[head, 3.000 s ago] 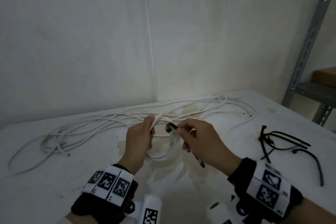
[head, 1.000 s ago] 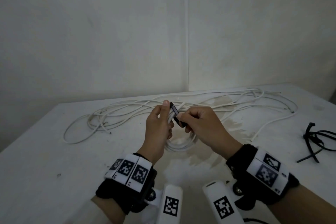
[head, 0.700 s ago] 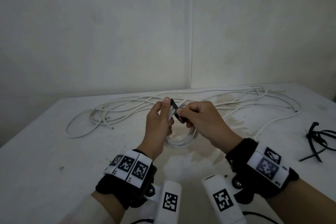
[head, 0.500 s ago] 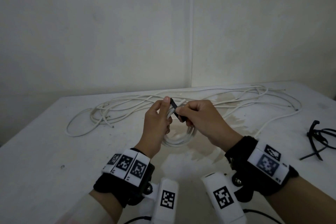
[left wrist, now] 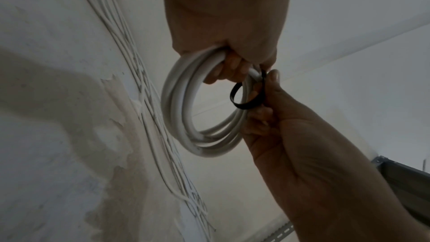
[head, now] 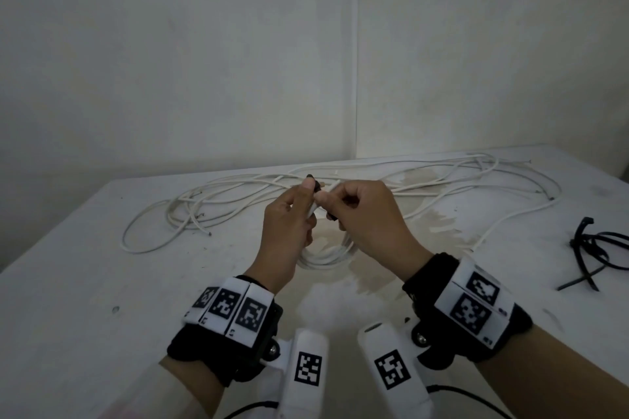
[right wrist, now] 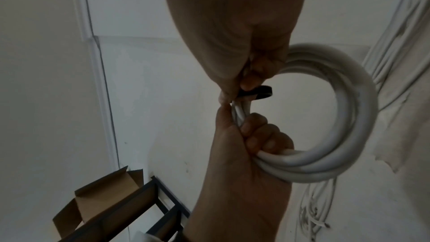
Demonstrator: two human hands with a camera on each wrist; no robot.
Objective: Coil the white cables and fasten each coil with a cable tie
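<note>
White cable, wound into a small coil, hangs between your two hands above the white table. Your left hand has its fingers curled round one side of the coil, the thumb up against the strands; the left wrist view shows the turns emerging from your closed fingers as a round hoop. Your right hand pinches a black cable tie right where the hands meet, near the top of the coil. In the left wrist view, the tie forms a loose black loop around the bundled strands, not drawn tight, with your right thumb and fingertips holding it. The right wrist view shows the same loop just beside your left fingers, which clasp the coil. Behind your hands, the loose white cables sprawl in long tangled loops across the far side of the table. Off to your right, well apart from the coil, a small heap of spare black ties lies on the tabletop. A cardboard box on a dark metal shelf shows in the right wrist view.
</note>
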